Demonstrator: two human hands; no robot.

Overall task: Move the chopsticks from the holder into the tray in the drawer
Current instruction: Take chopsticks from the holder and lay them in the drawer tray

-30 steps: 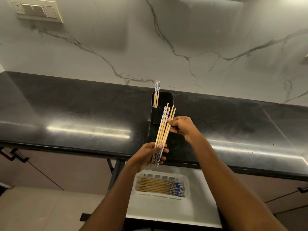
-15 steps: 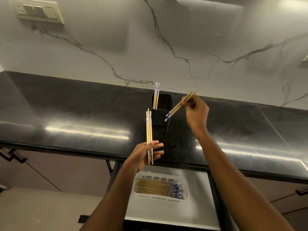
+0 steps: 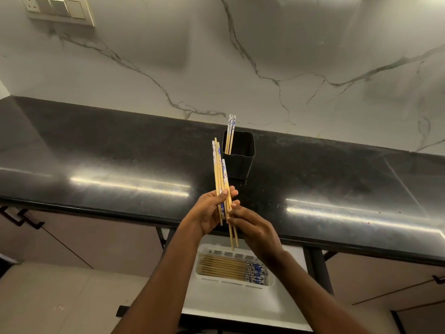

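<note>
Since half a second ago your right hand [image 3: 255,231] swung back from over by the holder and met your left hand [image 3: 209,210], so the pair it was carrying has joined the bundle again.

Your left hand is curled around a bundle of chopsticks [image 3: 220,179], thumb pressed across the front, fingers wrapped behind. They stand nearly upright, blue-and-white patterned ends up top. Your right hand is partly closed just below and right of it, fingertips pinching the lower part of the bundle; a couple of plain bamboo tips poke out under both hands.

Straight beyond your hands sits the holder [image 3: 238,156], a black squarish cup on the countertop [image 3: 108,150], with a few chopsticks [image 3: 230,131] leaning in its left corner. Your bundle's top is just left of the holder, not touching it as far as I can tell.

Right below your hands the drawer [image 3: 231,307] is pulled open past the counter's front edge, and the white tray [image 3: 271,282] holds a neat row of chopsticks [image 3: 226,268] lying flat, patterned ends to the right. Lots of open air between hands and tray.

Counter is glossy speckled black stone with light streaks on either side of your hands; the wall beyond is white veined marble.
</note>
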